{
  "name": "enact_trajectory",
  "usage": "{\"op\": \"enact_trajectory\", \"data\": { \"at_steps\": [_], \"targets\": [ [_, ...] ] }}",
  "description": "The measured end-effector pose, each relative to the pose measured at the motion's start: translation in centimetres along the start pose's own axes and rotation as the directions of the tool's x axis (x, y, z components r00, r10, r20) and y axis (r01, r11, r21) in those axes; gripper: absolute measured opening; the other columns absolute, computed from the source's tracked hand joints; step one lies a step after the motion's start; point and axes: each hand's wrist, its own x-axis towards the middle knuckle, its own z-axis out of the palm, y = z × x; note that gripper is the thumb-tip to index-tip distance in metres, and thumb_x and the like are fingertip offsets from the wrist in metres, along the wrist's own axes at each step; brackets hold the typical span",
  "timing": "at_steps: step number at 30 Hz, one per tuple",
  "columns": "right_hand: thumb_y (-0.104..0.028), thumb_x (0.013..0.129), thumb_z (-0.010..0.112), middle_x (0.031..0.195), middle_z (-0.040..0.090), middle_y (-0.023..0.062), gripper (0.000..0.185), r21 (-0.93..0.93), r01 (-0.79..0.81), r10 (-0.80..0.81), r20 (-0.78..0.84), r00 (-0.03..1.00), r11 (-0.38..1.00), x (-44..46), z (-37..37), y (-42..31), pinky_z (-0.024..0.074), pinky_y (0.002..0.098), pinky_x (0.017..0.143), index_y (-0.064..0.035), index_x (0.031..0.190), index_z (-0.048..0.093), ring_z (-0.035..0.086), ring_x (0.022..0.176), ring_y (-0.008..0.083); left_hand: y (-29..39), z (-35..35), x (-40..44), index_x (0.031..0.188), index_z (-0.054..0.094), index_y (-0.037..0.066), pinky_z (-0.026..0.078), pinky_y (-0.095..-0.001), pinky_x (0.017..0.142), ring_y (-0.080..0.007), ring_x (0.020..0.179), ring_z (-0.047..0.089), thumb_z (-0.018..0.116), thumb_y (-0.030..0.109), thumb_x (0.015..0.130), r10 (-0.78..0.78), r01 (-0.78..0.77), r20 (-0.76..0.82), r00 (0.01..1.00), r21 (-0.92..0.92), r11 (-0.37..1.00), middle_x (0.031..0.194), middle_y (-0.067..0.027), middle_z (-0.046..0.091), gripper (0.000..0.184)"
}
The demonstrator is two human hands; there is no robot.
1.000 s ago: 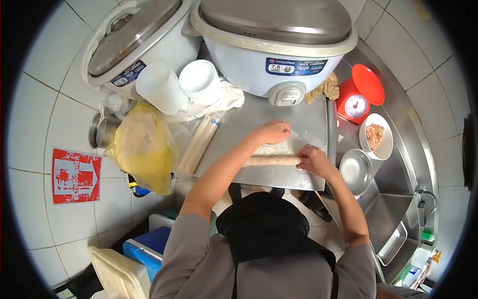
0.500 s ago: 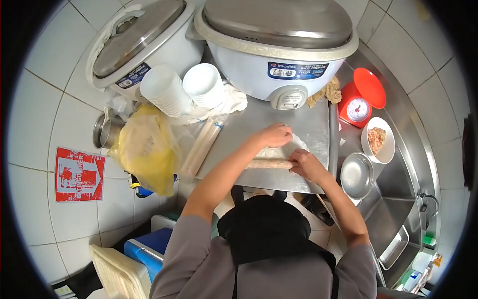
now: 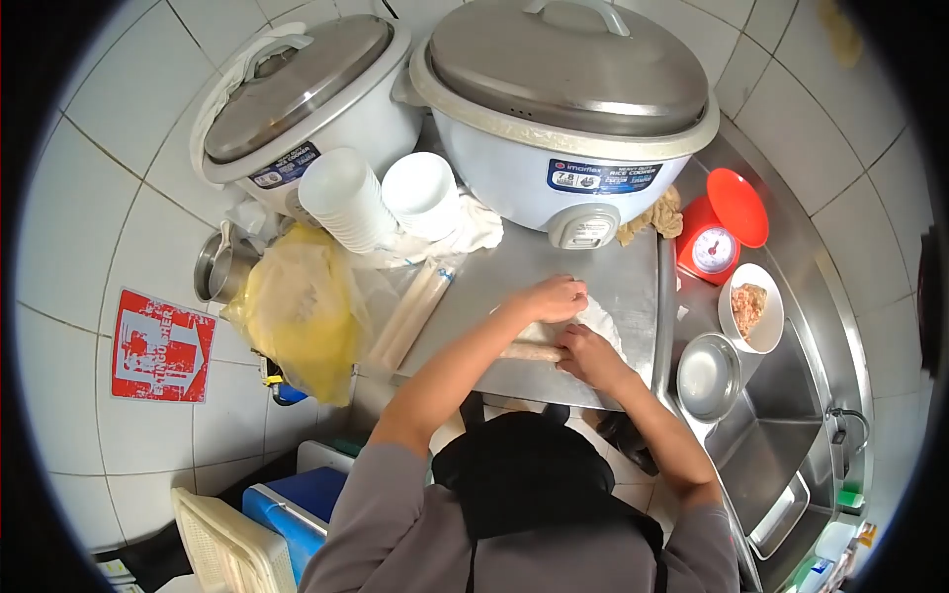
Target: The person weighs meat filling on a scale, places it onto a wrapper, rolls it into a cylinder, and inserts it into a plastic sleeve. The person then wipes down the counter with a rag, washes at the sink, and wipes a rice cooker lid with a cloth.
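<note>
A metal table (image 3: 623,287) carries rice cookers, a cloth and white sheet.

Center: roll's (image 3: 534,352) left end lost behind left forearm (image 3: 473,351); right end under right hand (image 3: 593,358). Left of center: yellow bag (image 3: 301,306), contents unclear. Right: scale (image 3: 712,249), reading too small. Lower left: basket (image 3: 222,546) cut by bottom edge. Top: big cooker's lid handle (image 3: 605,18) clipped.

White tiled walls (image 3: 148,247) with dark grout, steel counter (image 3: 633,282) at centre, steel sink (image 3: 766,435) at lower right, pale tiled floor (image 3: 633,467)
</note>
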Motion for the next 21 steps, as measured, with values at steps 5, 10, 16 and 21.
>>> {"op": "enact_trajectory", "data": {
  "at_steps": [5, 10, 16, 21],
  "targets": [
    [-0.007, 0.066, 0.074, 0.095, 0.059, 0.0113, 0.024, -0.002, 0.014, -0.014, -0.022, 1.0, 1.0, 0.4, 0.2, -0.8, 0.0499, 0.0401, 0.082, -0.0017, 0.086, 0.063, 0.057, 0.095, 0.0302, -0.4, 0.2, 0.5, 0.104, 0.06, 0.003, 0.043, -0.0418, 0.092, -0.0361, 0.105, 0.054, 0.045, 0.027, 0.088, 0.041, -0.04, -0.04, 0.998, 0.023, 0.999, 0.106, -0.0201, 0.06, 0.033],
    [-0.007, 0.066, 0.074, 0.093, 0.06, 0.0119, 0.021, 0.041, 0.059, -0.057, -0.055, 0.997, 0.997, 0.8, 0.5, -1.5, 0.0503, 0.04, 0.081, -0.0011, 0.082, 0.063, 0.057, 0.095, 0.0302, 0.4, -0.3, 0.0, 0.103, 0.06, 0.003, 0.043, -0.0418, 0.092, -0.0356, 0.104, 0.054, 0.045, 0.026, 0.087, 0.025, -0.024, -0.035, 0.999, 0.016, 1.0, 0.106, -0.0197, 0.06, 0.032],
    [-0.006, 0.065, 0.074, 0.094, 0.06, 0.0142, 0.019, 0.039, 0.087, -0.085, -0.065, 0.994, 0.995, 1.5, 1.4, -1.5, 0.0512, 0.0401, 0.079, 0.0009, 0.08, 0.063, 0.058, 0.097, 0.0303, 0.0, 0.0, 0.2, 0.101, 0.059, 0.004, 0.042, -0.0416, 0.088, -0.0347, 0.1, 0.053, 0.044, 0.028, 0.092, 0.014, -0.014, -0.046, 0.999, 0.013, 1.0, 0.1, -0.0173, 0.058, 0.029],
    [-0.005, 0.065, 0.073, 0.093, 0.06, 0.0157, 0.018, -0.002, 0.149, -0.149, -0.086, 0.985, 0.989, 1.9, 1.9, -1.8, 0.0518, 0.0396, 0.077, 0.0016, 0.08, 0.063, 0.058, 0.096, 0.0311, -0.4, 0.1, 0.3, 0.101, 0.059, 0.004, 0.043, -0.0417, 0.088, -0.035, 0.1, 0.053, 0.045, 0.027, 0.092, 0.141, -0.137, -0.022, 0.99, 0.115, 0.984, 0.101, -0.0176, 0.058, 0.029]
  ]
}}
